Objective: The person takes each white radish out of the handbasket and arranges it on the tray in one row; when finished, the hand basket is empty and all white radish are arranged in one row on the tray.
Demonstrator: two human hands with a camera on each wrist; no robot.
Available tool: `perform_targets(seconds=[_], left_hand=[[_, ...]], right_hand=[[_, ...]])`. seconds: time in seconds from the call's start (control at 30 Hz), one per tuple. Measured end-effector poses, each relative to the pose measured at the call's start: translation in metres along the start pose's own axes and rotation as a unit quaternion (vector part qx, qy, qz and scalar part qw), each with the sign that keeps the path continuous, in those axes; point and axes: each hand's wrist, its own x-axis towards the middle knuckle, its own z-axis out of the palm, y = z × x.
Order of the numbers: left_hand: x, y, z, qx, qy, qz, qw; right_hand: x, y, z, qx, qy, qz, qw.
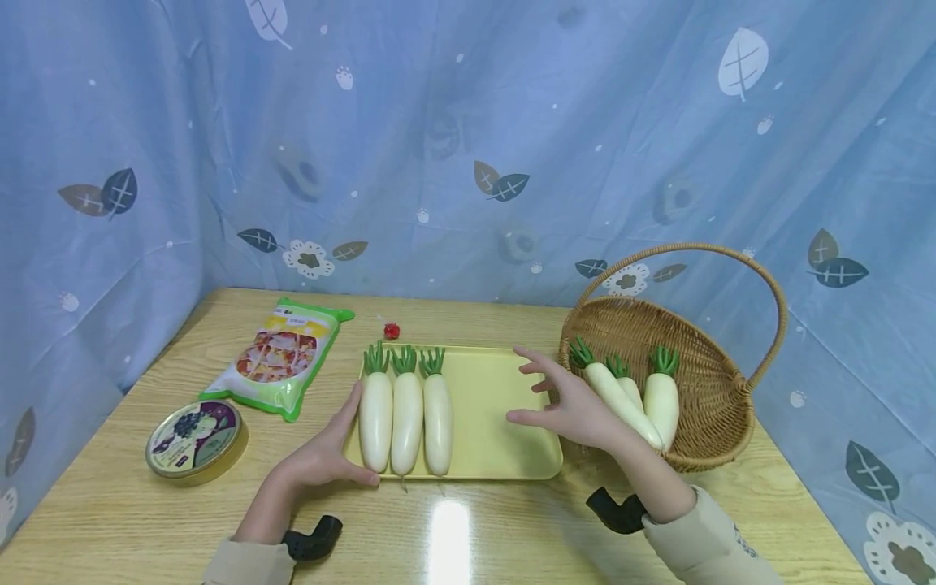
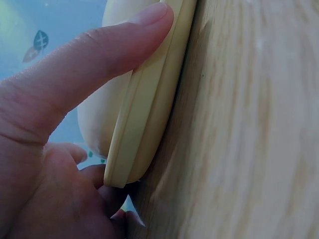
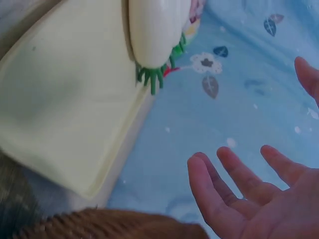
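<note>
Three white radishes with green tops lie side by side on the left half of a yellow tray [image 1: 497,414]; the middle one [image 1: 407,418] sits between the other two. My left hand [image 1: 325,455] holds the tray's near left corner. Its thumb [image 2: 144,25] rests on the near rim, and the fingers reach along the left side. Spread and holding nothing, my right hand [image 1: 574,406] hovers over the tray's right edge. Beside it stands a wicker basket [image 1: 712,398] with more white radishes [image 1: 662,406] in it, partly hidden by the right forearm.
Left of the tray lie a green-edged food packet [image 1: 285,353] and a round tin [image 1: 193,439]. A small red object [image 1: 392,331] is behind the tray. The basket's tall handle [image 1: 778,309] arches over it, and a blue patterned curtain [image 1: 439,122] closes off the back.
</note>
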Motion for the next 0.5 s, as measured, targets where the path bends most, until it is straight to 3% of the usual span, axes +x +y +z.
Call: perform_targets(seconds=[0.27,0.5], left_hand=[[0.002,-0.002,0.001,0.0,0.001,0.008,1.0],[0.001,-0.002,0.001,0.002,0.002,0.008,1.0]], right_hand=[[-0.01,0.005,-0.019,-0.02,0.045,-0.014,0.9987],[-0.014,0.004,-0.029,-0.027,0.058,-0.004,0.9979]])
